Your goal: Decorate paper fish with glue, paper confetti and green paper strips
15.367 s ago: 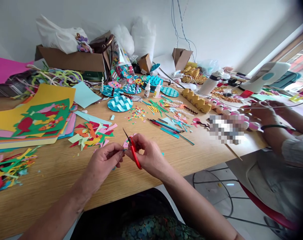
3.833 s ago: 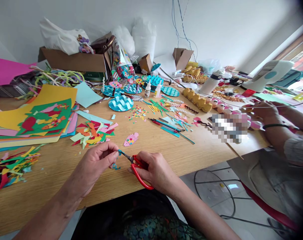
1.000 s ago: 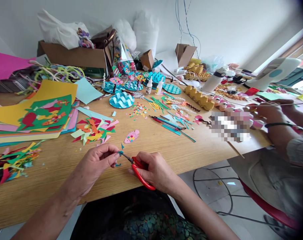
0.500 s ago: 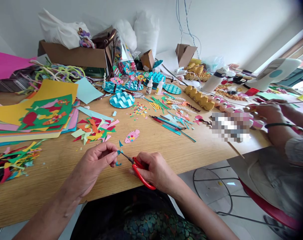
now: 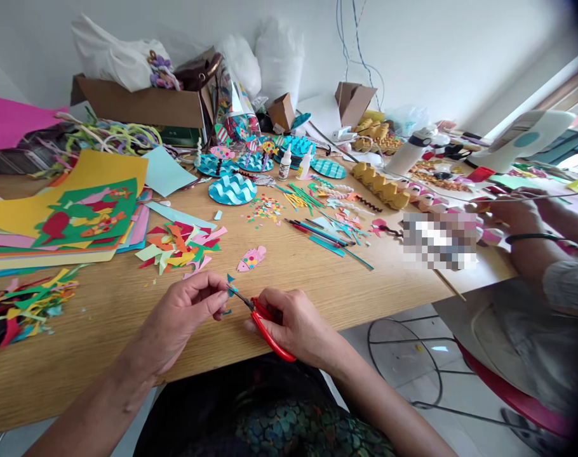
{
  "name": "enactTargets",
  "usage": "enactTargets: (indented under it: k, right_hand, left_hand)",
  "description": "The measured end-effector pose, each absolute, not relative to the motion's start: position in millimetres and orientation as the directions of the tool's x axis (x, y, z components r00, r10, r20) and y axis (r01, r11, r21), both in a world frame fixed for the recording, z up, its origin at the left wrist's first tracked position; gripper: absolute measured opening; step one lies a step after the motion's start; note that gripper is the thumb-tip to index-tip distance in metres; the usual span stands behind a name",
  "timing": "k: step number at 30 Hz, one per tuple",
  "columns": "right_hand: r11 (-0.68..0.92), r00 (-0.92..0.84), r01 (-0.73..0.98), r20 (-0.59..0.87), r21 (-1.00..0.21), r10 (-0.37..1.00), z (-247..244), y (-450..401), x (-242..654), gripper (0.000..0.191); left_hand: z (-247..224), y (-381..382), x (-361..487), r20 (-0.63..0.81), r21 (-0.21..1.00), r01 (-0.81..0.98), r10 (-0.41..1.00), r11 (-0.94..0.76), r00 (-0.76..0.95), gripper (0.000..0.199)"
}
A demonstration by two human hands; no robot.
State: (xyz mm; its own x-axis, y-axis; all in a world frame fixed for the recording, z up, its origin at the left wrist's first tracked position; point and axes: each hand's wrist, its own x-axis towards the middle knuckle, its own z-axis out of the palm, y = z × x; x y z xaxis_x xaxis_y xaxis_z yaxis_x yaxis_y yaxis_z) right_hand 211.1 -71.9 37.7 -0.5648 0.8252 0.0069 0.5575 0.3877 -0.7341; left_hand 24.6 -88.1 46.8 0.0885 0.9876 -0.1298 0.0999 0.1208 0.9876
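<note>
Red-handled scissors [image 5: 270,335] are in my right hand [image 5: 296,320], their blades pointing left toward my other hand's fingertips. My left hand [image 5: 194,304] is closed in a pinch on a small piece of blue paper [image 5: 232,289], mostly covered by the fingers, with the blade tips against it. Little blue scraps [image 5: 227,311] lie on the table just below the blades. Beyond my hands rests a pink paper fish [image 5: 251,258] with coloured dots.
Left are stacked coloured sheets [image 5: 127,247] and a pile of paper scraps [image 5: 184,247]. Blue wavy discs [image 5: 232,190], glue bottles [image 5: 285,164] and pencils [image 5: 317,233] lie farther back. At right, a co-worker's hands [image 5: 512,212] are near a pink-and-white carton strip. The table edge runs before me.
The blue paper between my fingertips and the blades has shifted slightly. Both hands stay in nearly the same place, and the scissors are still at the paper.
</note>
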Motion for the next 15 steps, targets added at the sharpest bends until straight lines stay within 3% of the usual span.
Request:
enactTargets:
  k: [15]
  right_hand:
    - [0.354,-0.553,0.568,-0.026,-0.744,0.833,37.8,-71.6,212.9,0.029]
  left_hand:
    - [51.4,-86.6,23.5,-0.133,0.986,0.108,0.989,0.125,0.067,0.011]
